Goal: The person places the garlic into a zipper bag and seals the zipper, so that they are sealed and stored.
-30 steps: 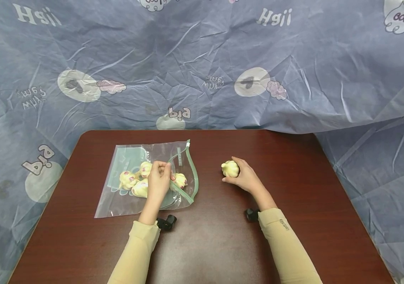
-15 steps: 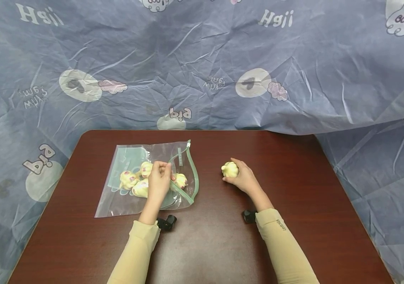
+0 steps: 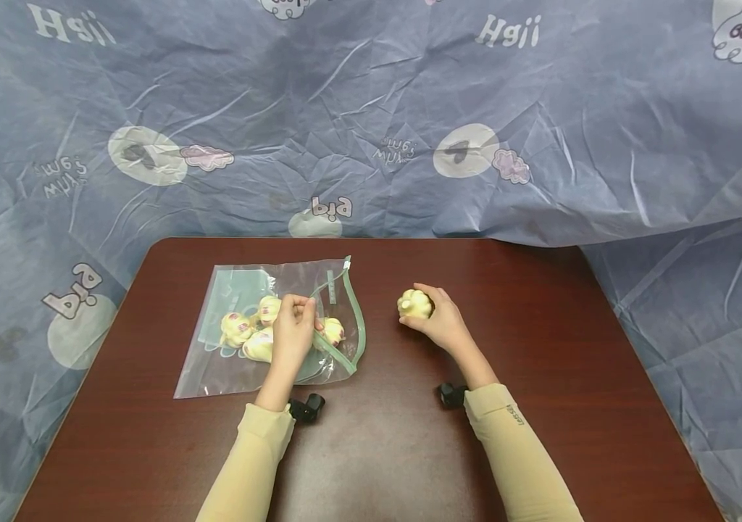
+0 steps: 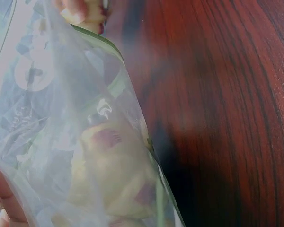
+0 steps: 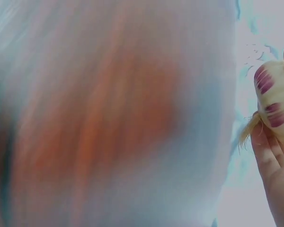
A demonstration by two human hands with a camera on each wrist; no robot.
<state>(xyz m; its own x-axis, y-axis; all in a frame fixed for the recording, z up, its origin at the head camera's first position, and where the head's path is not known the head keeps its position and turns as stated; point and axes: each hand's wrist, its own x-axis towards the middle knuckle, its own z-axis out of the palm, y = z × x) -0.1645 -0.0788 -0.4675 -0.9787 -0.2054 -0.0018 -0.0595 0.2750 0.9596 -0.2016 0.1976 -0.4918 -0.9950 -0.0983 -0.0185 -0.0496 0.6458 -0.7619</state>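
Observation:
A clear zip bag [image 3: 201, 377] with a green-edged mouth lies on the left of the table, its opening facing right. Several pale garlic bulbs [image 3: 237, 330] with purple marks are inside it. My left hand [image 3: 293, 330] pinches the bag's upper layer near the mouth, holding it raised. In the left wrist view one bulb [image 4: 116, 172] shows through the plastic beside my fingers. My right hand [image 3: 443, 319] grips another garlic bulb [image 3: 414, 304] between thumb and fingers, right of the bag's mouth. The right wrist view shows that bulb's [image 5: 274, 101] purple streaks and dry roots.
The dark brown wooden table [image 3: 371, 449] spans the view. Behind it and at both sides hangs a blue-grey printed cloth [image 3: 371, 130]. Small black wrist cameras [image 3: 306, 408] sit at both cuffs.
My right hand has moved slightly left and away from me with the garlic bulb, whose stem end has tipped toward the camera. The left hand and bag have stayed in place.

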